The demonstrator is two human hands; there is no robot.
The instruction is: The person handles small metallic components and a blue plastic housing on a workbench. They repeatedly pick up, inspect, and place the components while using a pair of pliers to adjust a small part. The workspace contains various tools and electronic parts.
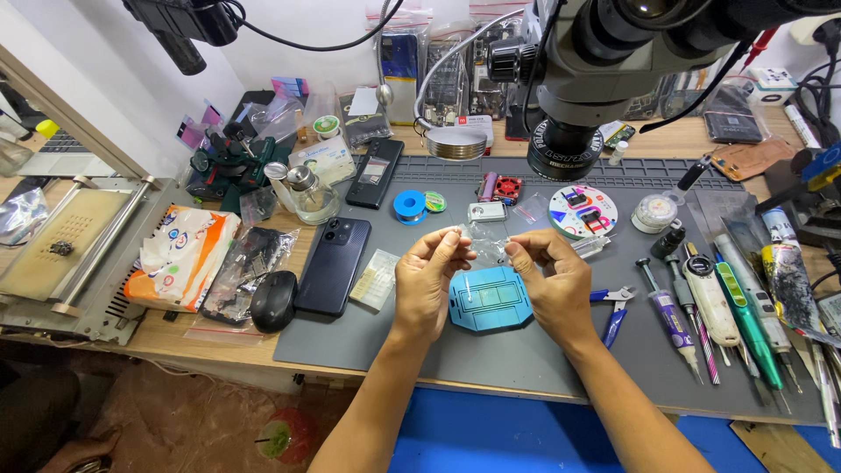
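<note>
So both hands are working on a small clear plastic bag (484, 241), holding it up just above the middle of the grey work mat (526, 350). The left hand (427, 285) is pinching the bag's left end between thumb and fingertips, and the right hand (552, 280) is pinching the right end the same way, so the bag is getting stretched between them. I can't tell what's inside, it's too small and see-through, and I can't tell if the bag is open yet either. My read: this is the early bit, the bag is in hand but nothing seems to be out of it.

Right under the hands a teal holder plate (491, 300) is lying flat on the mat, nothing sitting in it as far as I can see. A dark phone (334, 264) is lying face down at the mat's left edge, with a black mouse (273, 300) just beside it on the wooden bench. Blue-handled pliers (613, 311) are lying just right of the right hand, and a row of pens and drivers is lining the mat's right edge. The microscope head (578, 79) is hanging over the far side.
</note>
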